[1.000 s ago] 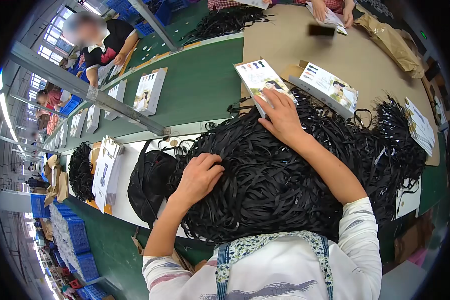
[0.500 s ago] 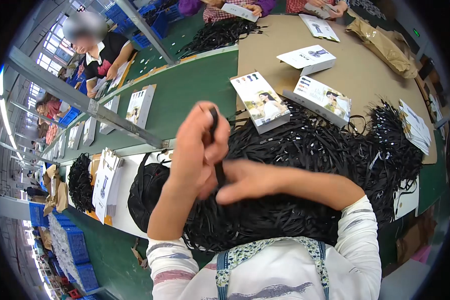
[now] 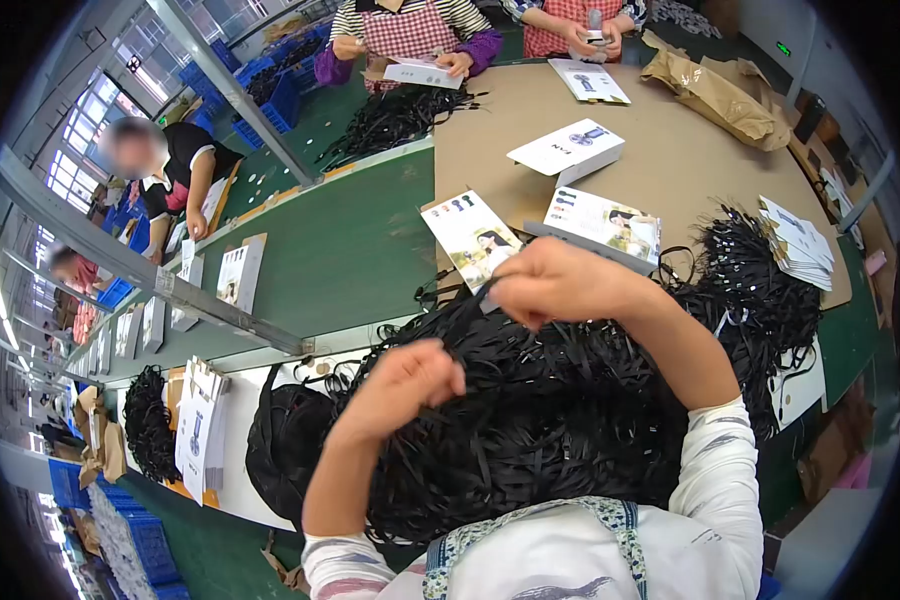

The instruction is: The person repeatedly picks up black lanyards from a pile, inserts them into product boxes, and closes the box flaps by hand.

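Note:
A large heap of black lanyard straps (image 3: 550,420) covers the bench in front of me. Above its upper edge, my right hand (image 3: 560,285) is closed, pinching a black strap (image 3: 470,312) that slants down toward my left hand. My left hand (image 3: 400,388) hovers lower and to the left, its fingers curled. Whether the strap's lower end lies in them cannot be made out against the black pile. Just beyond my right hand are a white fan box with a photo (image 3: 470,235) and a second photo box (image 3: 610,225).
Farther back on the cardboard sheet (image 3: 490,110) lie a FAN box (image 3: 570,148) and crumpled brown paper (image 3: 715,100). White cartons (image 3: 200,430) stand at left, flat ones (image 3: 798,245) at right. A metal post (image 3: 220,310) crosses the green conveyor (image 3: 360,225). Several people work opposite.
My hands, close together before, have separated. The right moved up and away with the strap; the left dropped lower. The camera view has shifted slightly.

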Motion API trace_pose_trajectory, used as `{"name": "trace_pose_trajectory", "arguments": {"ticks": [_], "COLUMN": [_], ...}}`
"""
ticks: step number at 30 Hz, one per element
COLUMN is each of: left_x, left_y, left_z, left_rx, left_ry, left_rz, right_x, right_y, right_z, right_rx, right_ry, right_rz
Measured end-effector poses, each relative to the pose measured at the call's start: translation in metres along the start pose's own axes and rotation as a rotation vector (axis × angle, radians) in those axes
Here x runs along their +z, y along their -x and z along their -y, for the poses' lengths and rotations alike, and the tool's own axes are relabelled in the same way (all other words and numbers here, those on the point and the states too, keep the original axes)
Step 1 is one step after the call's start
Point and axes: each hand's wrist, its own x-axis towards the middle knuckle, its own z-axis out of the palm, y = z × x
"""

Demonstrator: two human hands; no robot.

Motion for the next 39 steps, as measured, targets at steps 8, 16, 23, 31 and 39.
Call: {"name": "trace_pose_trajectory", "arguments": {"ticks": [8, 16, 23, 31, 39], "left_x": [-0.025, 0.03, 0.034, 0.026, 0.034], "left_y": [-0.038, -0.031, 0.012, 0.039, 0.011], "left_z": [-0.065, -0.037, -0.127, -0.205, -0.095], "left_rx": [0.629, 0.127, 0.642, 1.143, 0.756], "left_ry": [-0.088, 0.26, -0.051, -0.036, -0.189], "left_rz": [-0.314, 0.021, -0.228, -0.308, -0.513], "right_x": [-0.006, -0.009, -0.023, -0.014, 0.077], "right_y": [-0.019, -0.03, 0.004, 0.024, -0.005], "right_z": [0.012, 0.07, 0.167, 0.21, 0.026], "right_rx": [0.033, -0.078, -0.156, -0.423, -0.305], "right_ry": [-0.599, -0.498, -0.154, -0.06, -0.295], "right_rz": [-0.173, -0.328, -0.555, -0.58, -0.314]}}
